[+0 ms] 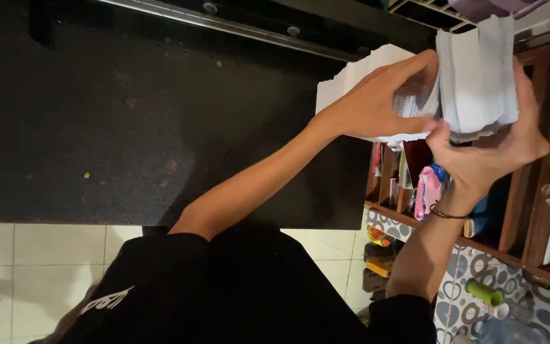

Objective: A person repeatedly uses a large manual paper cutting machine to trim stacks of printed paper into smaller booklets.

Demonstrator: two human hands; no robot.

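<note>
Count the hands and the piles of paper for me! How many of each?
Hands: 2, left hand and right hand
Piles of paper: 2, the held bundle and the stack on the black table
Total: 4

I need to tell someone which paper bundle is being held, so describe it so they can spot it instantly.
Start at the big black table and go to its far right corner. There both hands grip a thick bundle of white sheets, standing on edge and lifted, unlike the flat white stack lying beside it.
</note>
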